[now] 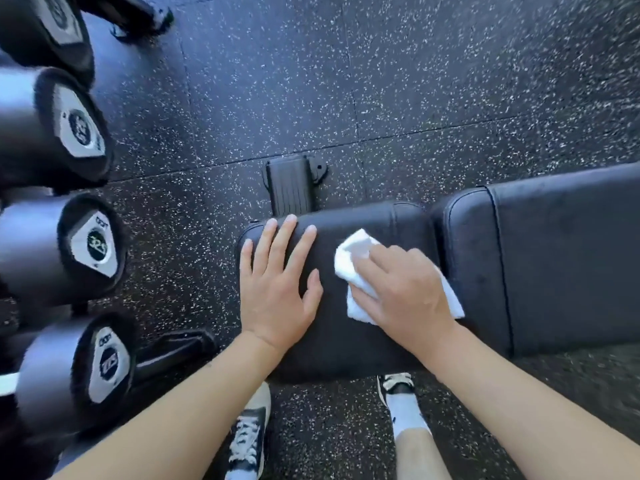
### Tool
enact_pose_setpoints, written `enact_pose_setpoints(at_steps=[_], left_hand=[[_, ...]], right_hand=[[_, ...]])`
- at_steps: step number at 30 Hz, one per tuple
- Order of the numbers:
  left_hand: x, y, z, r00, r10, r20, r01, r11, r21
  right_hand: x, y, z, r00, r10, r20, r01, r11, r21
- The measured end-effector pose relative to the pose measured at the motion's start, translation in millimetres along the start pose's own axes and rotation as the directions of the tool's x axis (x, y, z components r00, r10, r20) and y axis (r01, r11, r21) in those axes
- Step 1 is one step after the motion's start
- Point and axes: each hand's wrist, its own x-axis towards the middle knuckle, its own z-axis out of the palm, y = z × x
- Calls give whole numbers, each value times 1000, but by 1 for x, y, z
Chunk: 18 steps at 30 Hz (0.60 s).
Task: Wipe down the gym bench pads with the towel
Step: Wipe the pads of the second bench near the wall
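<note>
1. Seat pad point(363, 327) is seen at centre frame, black and smooth, with rounded corners and a stitched seam; the longer back pad point(561, 258) is set at 3 o'clock of it, the two split by a narrow gap
2. Towel point(356, 252), white, soft and folded small, is pressed flat on the seat pad under the right hand point(405, 289); fingers are curled over the cloth, so it is pinned rather than pinched
3. Left hand point(277, 282) is laid flat at 9 o'clock of the towel, fingers spread, nothing held; the pad appears to be steadied by it
4. Hands are apart, thumb near the towel edge but not touching
5. Risk, judged: the loose fold may bunch or slip from under the palm on a fast stroke, leaving bare fingers on vinyl
6. Risk, judged: the seam and the gap between pads may be skipped, since a flat cloth rides over them
7. Risk, judged: the area under the left palm stays unwiped unless that hand is shifted
8. Dumbbells point(93, 244) are racked at 9 o'clock, close enough for an elbow to be knocked; speckled rubber floor point(381, 81) lies all round
</note>
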Motion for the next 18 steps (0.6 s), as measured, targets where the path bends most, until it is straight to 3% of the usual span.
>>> enact_pose_setpoints(at_steps=[2, 4, 7, 10, 12, 15, 17, 18], left_hand=[[0, 0, 0, 1000, 2, -14, -2, 1000, -6], [1, 0, 1, 1000, -7, -15, 6, 1000, -11], [-1, 0, 1, 1000, -7, 3, 7, 1000, -14], [0, 0, -2, 998, 52, 31, -52, 999, -4], [-2, -1, -3, 982, 166, 88, -168, 986, 16], [-4, -12, -6, 891, 423, 168, -428, 904, -5], [-5, -11, -9, 817, 541, 203, -550, 835, -12], [-8, -7, -9, 738, 634, 230, -645, 764, -36]], right_hand=[[-14, 7, -2, 1000, -23, 2, 23, 1000, -2], [-11, 19, -1, 993, 95, -72, -96, 995, -4], [4, 16, 6, 887, 391, -247, -397, 917, 24], [16, -1, 15, 803, 494, -333, -521, 854, 11], [1, -11, 14, 735, 589, -336, -628, 778, -10], [-64, -46, 14, 610, 709, -354, -774, 629, -75], [-110, -85, 14, 474, 812, -340, -849, 524, 67], [-127, -103, 12, 394, 871, -294, -873, 455, 174]])
